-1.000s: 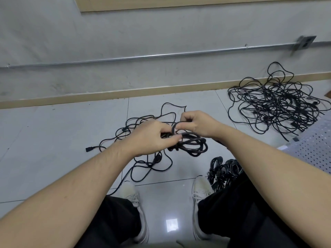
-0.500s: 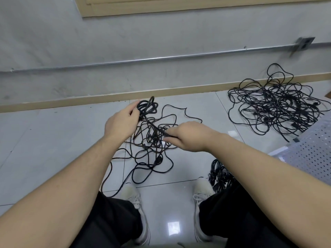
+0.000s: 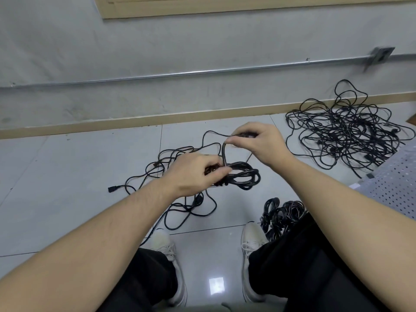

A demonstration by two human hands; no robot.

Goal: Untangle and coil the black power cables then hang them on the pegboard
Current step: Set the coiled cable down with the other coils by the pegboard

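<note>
Left hand [image 3: 193,172] grips coil [image 3: 243,176], right hand [image 3: 258,143] pinches its tail — coiled bundles [image 3: 281,212] done (none hung), tangle [image 3: 346,129] untouched.

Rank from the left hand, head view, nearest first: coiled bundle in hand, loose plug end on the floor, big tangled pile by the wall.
1. Coiled bundle: gripped by the left hand.
2. Loose plug end: floor, to its left.
3. Big tangled pile: far right, by the wall.
</note>
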